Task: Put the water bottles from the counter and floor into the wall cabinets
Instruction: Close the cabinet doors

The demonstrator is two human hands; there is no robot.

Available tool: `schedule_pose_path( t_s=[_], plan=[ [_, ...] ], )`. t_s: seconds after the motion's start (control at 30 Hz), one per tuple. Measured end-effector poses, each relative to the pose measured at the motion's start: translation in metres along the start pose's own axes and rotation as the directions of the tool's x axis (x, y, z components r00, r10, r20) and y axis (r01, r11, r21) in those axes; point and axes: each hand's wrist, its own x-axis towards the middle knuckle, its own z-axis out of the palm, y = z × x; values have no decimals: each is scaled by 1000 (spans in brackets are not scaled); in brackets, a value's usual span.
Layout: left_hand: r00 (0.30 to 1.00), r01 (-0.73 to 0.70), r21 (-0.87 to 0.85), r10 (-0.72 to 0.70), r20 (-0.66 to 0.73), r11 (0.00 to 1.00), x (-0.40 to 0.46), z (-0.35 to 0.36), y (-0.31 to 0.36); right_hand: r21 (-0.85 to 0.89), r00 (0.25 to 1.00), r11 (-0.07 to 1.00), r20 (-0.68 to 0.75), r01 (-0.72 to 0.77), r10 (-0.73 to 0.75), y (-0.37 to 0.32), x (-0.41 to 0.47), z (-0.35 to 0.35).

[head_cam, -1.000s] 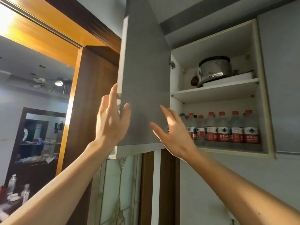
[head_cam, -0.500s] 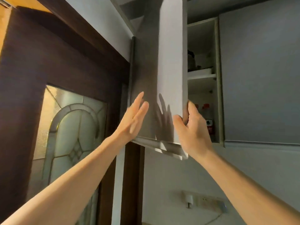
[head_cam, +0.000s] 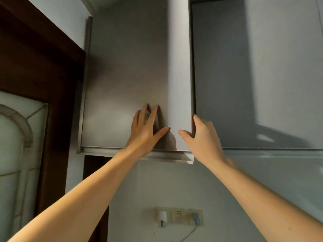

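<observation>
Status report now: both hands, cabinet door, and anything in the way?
Left hand flat on the cabinet door. Right hand grips the door's free edge. Door nearly shut, narrow gap left; no water bottles visible. Nothing in the way.

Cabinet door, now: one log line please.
stage: closing | cabinet door: nearly shut | left hand: flat on door face | right hand: gripping door edge | bottles: not visible
</observation>
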Motion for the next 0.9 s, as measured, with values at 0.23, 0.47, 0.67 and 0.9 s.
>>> schedule_pose_path(
  t_s=[0.23,0.47,0.67,0.9],
  plan=[
    [997,-40,65,44,-68,997,11,40,0,-358,986,922,-29,145,-167,63,23,24],
    [999,-29,206,38,-38,978,19,79,-1,-454,982,871,86,189,-168,114,44,55],
    [999,15,244,-3,-50,970,23,104,-8,-531,968,811,94,247,-233,137,51,75],
    [994,110,189,-106,-33,976,27,97,6,-513,974,827,128,228,-188,137,54,71]
  ],
)
